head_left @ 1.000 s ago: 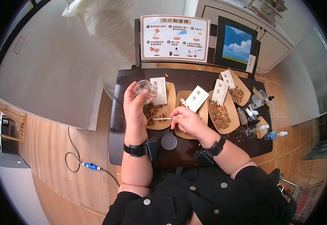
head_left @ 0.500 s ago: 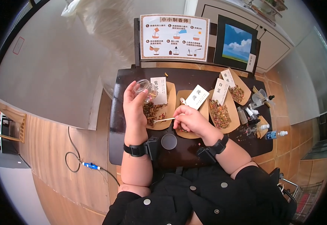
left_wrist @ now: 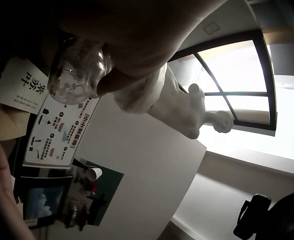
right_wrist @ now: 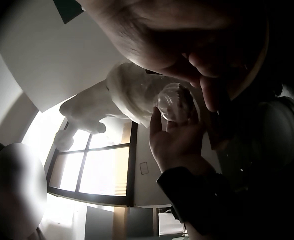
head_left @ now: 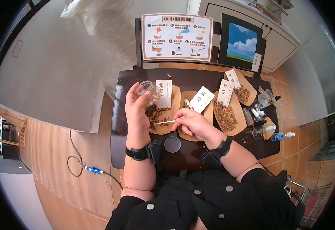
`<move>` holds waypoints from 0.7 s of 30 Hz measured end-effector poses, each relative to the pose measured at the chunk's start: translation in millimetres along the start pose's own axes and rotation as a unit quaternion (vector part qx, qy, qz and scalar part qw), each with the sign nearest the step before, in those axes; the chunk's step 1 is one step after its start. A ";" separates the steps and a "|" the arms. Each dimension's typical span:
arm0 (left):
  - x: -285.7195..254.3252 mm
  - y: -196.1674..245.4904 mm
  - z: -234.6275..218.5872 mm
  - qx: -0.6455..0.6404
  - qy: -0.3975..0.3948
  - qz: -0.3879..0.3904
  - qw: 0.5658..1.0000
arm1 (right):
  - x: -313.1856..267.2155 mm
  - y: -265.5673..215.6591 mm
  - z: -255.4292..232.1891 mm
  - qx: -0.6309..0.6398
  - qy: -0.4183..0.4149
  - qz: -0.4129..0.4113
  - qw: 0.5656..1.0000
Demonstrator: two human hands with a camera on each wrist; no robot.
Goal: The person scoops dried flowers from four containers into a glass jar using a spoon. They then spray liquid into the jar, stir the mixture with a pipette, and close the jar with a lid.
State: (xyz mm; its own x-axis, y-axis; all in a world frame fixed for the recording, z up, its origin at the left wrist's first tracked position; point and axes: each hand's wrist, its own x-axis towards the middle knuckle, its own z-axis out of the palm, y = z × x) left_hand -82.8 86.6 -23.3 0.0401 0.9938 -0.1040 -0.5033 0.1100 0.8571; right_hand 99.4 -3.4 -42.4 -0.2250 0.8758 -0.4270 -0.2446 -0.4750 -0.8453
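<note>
My left hand (head_left: pixel 136 109) grips a clear jar (head_left: pixel 147 90), its mouth open, with some colourful dried bits inside; the left wrist view shows the jar (left_wrist: pixel 79 72) against the thumb. Between thumb and fingers, my right hand (head_left: pixel 192 123) pinches the handle of a small pale spoon (head_left: pixel 169 122). The spoon's far end lies in the dark dried leaves (head_left: pixel 152 112) on a brown paper tray (head_left: pixel 170 126), below the jar. A white label card (head_left: pixel 163 94) stands at that tray's back. A round clear lid (head_left: pixel 172 144) lies on the dark table near the right hand.
To the right are more paper trays of dried herbs (head_left: pixel 225 117), with label cards (head_left: pixel 202 100). A second spoon (head_left: pixel 188 103) rests in the middle tray. Small bottles (head_left: pixel 278 136) crowd the table's right side. Behind stand an instruction sign (head_left: pixel 177 37) and a framed picture (head_left: pixel 241 42).
The right hand shifts slightly, and the spoon's tip moves a little left through the dried leaves. The left hand keeps the jar in nearly the same place.
</note>
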 end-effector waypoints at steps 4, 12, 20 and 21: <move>2.1 -3.0 -3.0 0.007 -0.004 0.002 1.000 | -0.1 2.2 -1.7 0.028 0.013 -0.003 1.000; 2.0 -0.9 -1.7 0.044 0.000 0.034 0.998 | -8.6 -13.0 -15.1 0.055 0.060 -0.060 0.995; 9.1 2.4 -14.2 0.046 -0.002 0.045 0.998 | -28.7 -20.0 5.7 -0.194 0.049 -0.175 0.964; 11.8 0.8 -18.0 0.018 0.003 0.025 1.000 | -31.2 -16.2 11.9 -0.281 0.035 -0.214 0.935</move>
State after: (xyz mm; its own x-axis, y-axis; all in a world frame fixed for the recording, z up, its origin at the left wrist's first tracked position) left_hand -98.3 98.1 -33.0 0.0113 0.9979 -0.0640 -0.4730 0.0617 0.8789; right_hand 99.2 -24.0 -11.6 -0.1521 0.9883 -0.0136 0.2396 0.0235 -0.9706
